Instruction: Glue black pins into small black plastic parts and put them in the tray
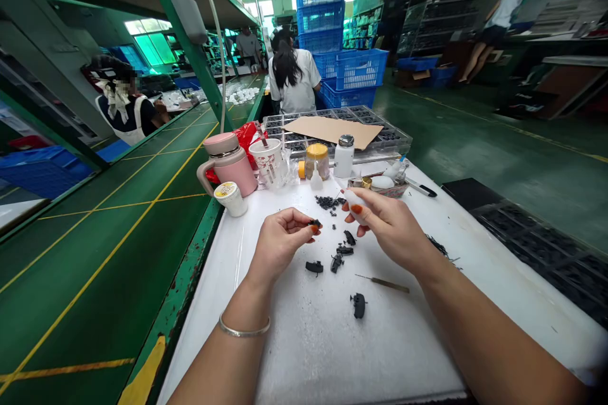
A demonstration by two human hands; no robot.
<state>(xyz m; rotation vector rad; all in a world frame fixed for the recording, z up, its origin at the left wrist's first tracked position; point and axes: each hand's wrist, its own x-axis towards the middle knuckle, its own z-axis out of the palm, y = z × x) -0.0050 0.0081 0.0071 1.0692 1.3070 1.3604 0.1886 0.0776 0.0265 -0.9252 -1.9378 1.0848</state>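
My left hand (281, 239) pinches a small black plastic part (314, 223) between thumb and fingertips, which cover much of it. Across from it, my right hand (387, 221) is closed around a small white squeeze bottle (354, 200); a thin tip points toward the left hand. Below the hands, several black molded parts (314, 267) lie loose on the white tabletop (294, 342). One more black part (359, 305) sits nearer to me. A thin pick-like tool (389, 285) rests under my right hand. Beyond the hands is a heap of tiny black pieces (327, 202).
Along the table's back stand a pink mug (237, 171), a lidded white cup (231, 199), a plastic drink cup (268, 161), a yellow-lidded jar (317, 161) and a white bottle (344, 158). Cardboard (332, 130) covers trays behind. A green conveyor (118, 221) runs left. Other people work farther off.
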